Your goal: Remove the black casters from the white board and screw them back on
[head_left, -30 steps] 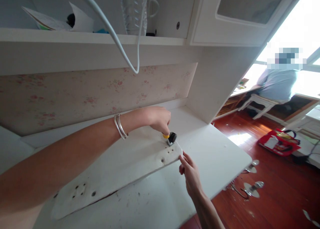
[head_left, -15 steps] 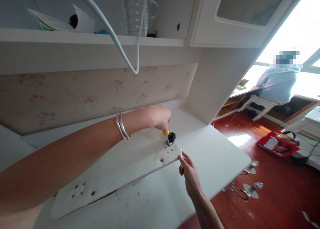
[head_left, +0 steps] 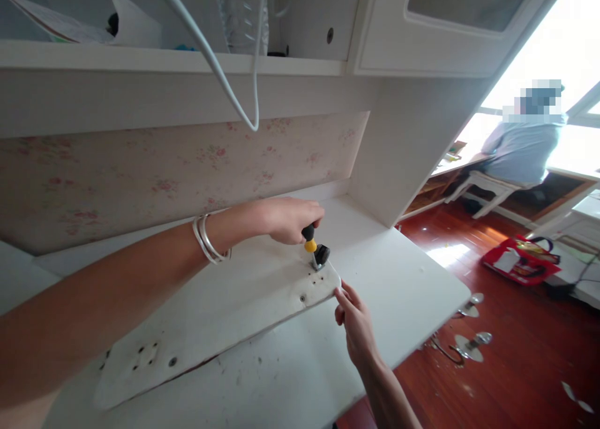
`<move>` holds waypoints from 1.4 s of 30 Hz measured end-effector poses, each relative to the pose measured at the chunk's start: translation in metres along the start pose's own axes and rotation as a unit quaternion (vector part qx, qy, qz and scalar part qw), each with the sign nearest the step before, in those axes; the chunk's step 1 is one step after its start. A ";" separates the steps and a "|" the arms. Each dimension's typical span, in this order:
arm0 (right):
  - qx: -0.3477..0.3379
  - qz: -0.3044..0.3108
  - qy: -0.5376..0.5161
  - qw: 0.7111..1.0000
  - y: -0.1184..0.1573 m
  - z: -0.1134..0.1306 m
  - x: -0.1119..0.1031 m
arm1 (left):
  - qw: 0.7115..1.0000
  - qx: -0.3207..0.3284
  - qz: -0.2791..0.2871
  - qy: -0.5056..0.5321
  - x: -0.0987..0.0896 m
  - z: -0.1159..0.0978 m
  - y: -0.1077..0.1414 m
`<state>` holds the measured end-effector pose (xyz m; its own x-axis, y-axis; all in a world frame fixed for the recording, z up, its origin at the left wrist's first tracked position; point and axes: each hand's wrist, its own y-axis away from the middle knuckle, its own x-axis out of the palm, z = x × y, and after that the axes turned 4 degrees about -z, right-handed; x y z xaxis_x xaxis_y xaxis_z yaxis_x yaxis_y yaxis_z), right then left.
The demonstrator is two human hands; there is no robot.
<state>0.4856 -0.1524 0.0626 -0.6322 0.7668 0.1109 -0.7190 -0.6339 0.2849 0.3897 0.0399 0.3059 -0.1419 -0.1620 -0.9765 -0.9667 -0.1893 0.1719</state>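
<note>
My left hand [head_left: 295, 219], with silver bangles at the wrist, is wrapped round the black and yellow handle of a screwdriver [head_left: 310, 244]. The tool points down at a small black caster wheel [head_left: 322, 254] with a metal plate, near the right end of a white board [head_left: 234, 310]. Whether the tip sits in a screw is too small to tell. My right hand [head_left: 359, 326] grips the board's near right corner between thumb and fingers. The board lies flat, with several holes at both ends.
Under the board is a white desk top [head_left: 398, 291]. A shelf [head_left: 178, 60] overhangs it, with a white cable [head_left: 225, 88] hanging down. Metal fittings [head_left: 473, 346] are beyond the desk's right edge. A red bag [head_left: 520, 261] lies on the floor; a person [head_left: 525, 147] sits beyond.
My left hand has risen slightly and shifted on the screwdriver, so more of its black handle shows. My right hand stays at the board's corner. The view has tilted down a little.
</note>
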 end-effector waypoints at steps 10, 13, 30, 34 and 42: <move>-0.001 -0.007 0.005 1.000 0.000 0.000 0.001 | 0.998 -0.011 -0.038 -0.041 0.004 -0.029 0.002; -0.003 -0.007 0.004 1.000 -0.001 -0.001 0.002 | 0.997 -0.035 -0.049 -0.057 0.006 -0.033 0.001; -0.023 0.046 0.082 0.995 -0.010 -0.004 -0.009 | 0.996 -0.074 -0.045 -0.035 0.003 -0.035 0.001; -0.147 -0.029 0.228 0.962 -0.010 0.025 -0.013 | 0.996 -0.049 -0.073 -0.033 0.008 -0.034 -0.001; -0.353 0.096 0.269 0.891 0.002 0.122 0.021 | 0.983 -0.022 -0.175 0.052 0.022 -0.033 0.001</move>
<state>0.5058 -0.1250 0.1818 -0.6733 0.5994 -0.4329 -0.4658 -0.7986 -0.3813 0.3923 0.0039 0.2890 0.2215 -0.1770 -0.9590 -0.9420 -0.2932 -0.1634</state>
